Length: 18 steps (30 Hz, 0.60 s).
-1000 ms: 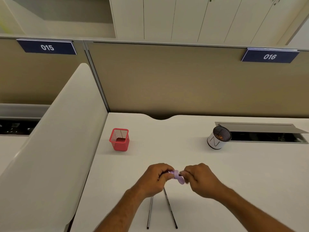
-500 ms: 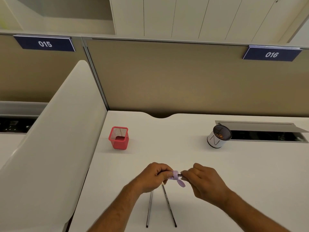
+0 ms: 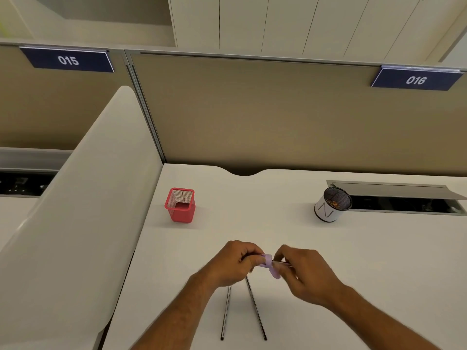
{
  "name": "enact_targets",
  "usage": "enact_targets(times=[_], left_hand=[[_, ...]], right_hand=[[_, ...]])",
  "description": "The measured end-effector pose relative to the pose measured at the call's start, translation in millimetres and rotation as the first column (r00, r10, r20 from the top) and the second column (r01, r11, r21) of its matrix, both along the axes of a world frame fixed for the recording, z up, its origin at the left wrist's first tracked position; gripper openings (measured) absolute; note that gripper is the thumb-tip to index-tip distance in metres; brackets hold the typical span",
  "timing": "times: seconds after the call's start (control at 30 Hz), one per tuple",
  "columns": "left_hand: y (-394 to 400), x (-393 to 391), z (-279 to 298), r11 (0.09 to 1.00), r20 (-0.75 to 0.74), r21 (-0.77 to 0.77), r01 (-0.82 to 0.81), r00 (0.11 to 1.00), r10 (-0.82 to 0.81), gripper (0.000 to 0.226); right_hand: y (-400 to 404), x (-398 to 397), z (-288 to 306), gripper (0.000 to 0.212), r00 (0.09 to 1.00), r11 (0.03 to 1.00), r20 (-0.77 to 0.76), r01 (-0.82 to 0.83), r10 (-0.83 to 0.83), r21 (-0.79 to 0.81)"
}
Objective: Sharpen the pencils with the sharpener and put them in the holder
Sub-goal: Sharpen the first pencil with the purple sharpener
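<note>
While our left hand (image 3: 231, 265) curls its fingers tight round the lilac sharpener (image 3: 268, 261), our right hand (image 3: 307, 274) pinches a thin pencil (image 3: 282, 262) whose end sits in it. Nearer us than the sharpener, two more pencils (image 3: 225, 311) lie on the white desk (image 3: 353, 248). Beyond the sharpener to the left stands the red mesh holder (image 3: 180, 205); beyond to the right, a white cup (image 3: 328, 210).

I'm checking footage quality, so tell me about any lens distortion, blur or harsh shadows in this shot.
Head view: wide-angle bowing curves the partition top and the desk edges; light is soft and even, with faint shadows beside the red mesh holder; the left hand, right hand and purple sharpener look slightly smeared.
</note>
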<state>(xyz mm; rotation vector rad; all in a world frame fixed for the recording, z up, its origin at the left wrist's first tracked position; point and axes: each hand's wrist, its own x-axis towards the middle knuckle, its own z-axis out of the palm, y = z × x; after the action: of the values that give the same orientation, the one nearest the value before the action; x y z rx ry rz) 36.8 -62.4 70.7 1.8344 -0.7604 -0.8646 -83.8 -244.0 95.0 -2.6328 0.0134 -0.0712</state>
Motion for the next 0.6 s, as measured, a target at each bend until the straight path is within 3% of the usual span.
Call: enact_targets(times=[0.07, 0.2, 0.27, 0.43, 0.6], left_hand=[[1, 1, 1, 1.000, -0.003, 0.012, 0.000, 1.000, 0.000, 0.017], [3, -1, 0, 1.000, -0.065, 0.014, -0.002, 0.998, 0.003, 0.021], [3, -2, -1, 1.000, -0.091, 0.011, -0.016, 0.996, 0.017, 0.023], [3, 2, 0, 0.999, -0.072, 0.039, -0.002, 0.997, 0.005, 0.021], [4, 2, 1, 0.999, -0.055, 0.045, 0.021, 0.998, -0.018, 0.020]], right_hand=[[2, -3, 4, 0.011, 0.997, 0.999, 0.062, -0.037, 0.036, 0.013], [-5, -1, -7, 0.004, 0.938, 0.948, 0.253, -0.169, 0.238, -0.268], [-5, 2, -11, 0.007, 0.916, 0.936, 0.308, -0.158, 0.258, -0.314], [-2, 1, -15, 0.004, 0.928, 0.945, 0.310, -0.110, 0.209, -0.308], [0, 1, -17, 0.015, 0.962, 0.964, 0.223, -0.101, 0.157, -0.245]])
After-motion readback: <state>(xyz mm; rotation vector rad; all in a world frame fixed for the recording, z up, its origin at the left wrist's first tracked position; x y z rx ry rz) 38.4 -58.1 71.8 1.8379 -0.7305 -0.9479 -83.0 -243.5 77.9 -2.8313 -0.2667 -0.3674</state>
